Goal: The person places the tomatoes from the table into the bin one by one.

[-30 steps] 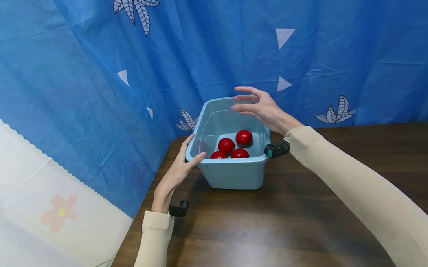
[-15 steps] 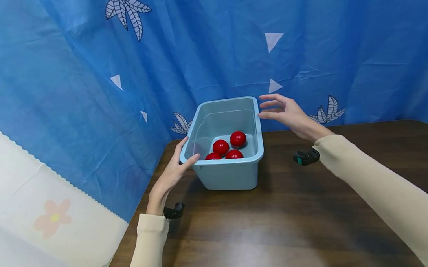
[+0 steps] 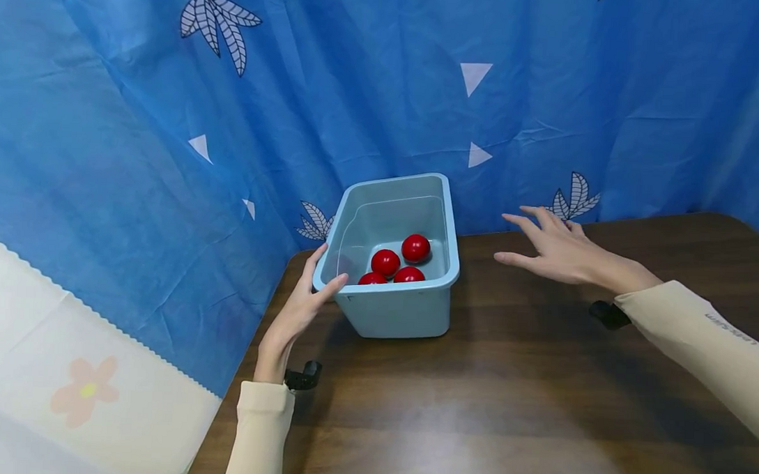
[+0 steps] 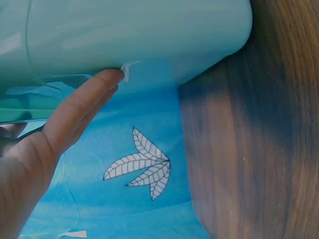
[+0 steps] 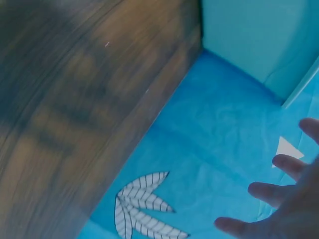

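Observation:
A light blue plastic bin point(image 3: 396, 311) stands on the table, with several glossy red balls point(image 3: 415, 248) on its floor. My left hand point(image 3: 295, 305) holds the bin's near left corner, the thumb over the rim and the fingers along the outer side. In the left wrist view, the fingers point(image 4: 82, 107) lie nearly straight against the bin wall point(image 4: 149, 35). To the right of the bin my right hand point(image 3: 564, 252) hovers above the table, fingers spread, holding nothing. The right wrist view shows those spread fingers point(image 5: 279, 194) apart from the bin point(image 5: 249, 40).
A dark brown wooden table point(image 3: 474, 408) carries the bin near its back left corner. Blue curtain point(image 3: 372, 76) with leaf and triangle prints hangs right behind it. White flowered fabric point(image 3: 99, 353) hangs at the left, past the table's edge. Black wrist cameras point(image 3: 303, 376) sit on both wrists.
My right hand has moved from above the bin out to the right and lower, its fingers spreading. My left hand stays at the bin's corner. The head view has shifted slightly.

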Demonstrator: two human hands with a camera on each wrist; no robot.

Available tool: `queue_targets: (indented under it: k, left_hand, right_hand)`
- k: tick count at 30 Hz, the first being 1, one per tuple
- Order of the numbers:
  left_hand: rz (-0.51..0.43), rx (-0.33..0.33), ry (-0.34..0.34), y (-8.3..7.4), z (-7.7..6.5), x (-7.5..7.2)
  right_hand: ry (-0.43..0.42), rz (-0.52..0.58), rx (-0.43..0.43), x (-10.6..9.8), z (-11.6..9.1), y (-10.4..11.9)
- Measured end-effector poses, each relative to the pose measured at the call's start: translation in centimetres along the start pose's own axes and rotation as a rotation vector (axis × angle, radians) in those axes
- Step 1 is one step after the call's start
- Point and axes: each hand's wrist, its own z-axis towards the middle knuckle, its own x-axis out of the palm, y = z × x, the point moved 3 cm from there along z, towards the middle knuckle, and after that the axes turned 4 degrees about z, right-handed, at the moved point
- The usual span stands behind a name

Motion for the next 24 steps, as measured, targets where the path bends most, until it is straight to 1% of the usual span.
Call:
queue_targets:
  k: [3,5,10,14,19,21,24]
  left_hand:
    - [-0.004,0.010,-0.002,0.1,0.0,-0.2]
    - [-0.003,0.012,-0.004,0.1,0.0,-0.2]
    - [0.001,0.013,0.007,0.3,0.0,-0.2]
    - [0.033,0.013,0.009,0.2,0.1,-0.5]
    - [0.160,-0.013,0.013,-0.1,0.0,-1.0]
    - [0.236,-0.025,0.007,-0.5,-0.1,-1.3]
    - [0.388,-0.041,-0.039,-1.7,-0.2,-1.5]
  right_hand:
    - [0.031,-0.086,0.020,0.3,-0.6,-0.7]
    - [0.030,-0.117,0.027,0.3,-0.9,-1.2]
    - [0.012,-0.134,0.041,0.2,-1.4,-1.8]
    - [0.014,-0.126,0.057,0.2,-1.5,-2.0]
    - [0.013,-0.117,0.060,0.2,-1.4,-1.8]
    - [0.013,-0.114,0.056,0.1,-1.3,-1.6]
    - [0.011,-0.110,0.055,0.0,-1.2,-1.4]
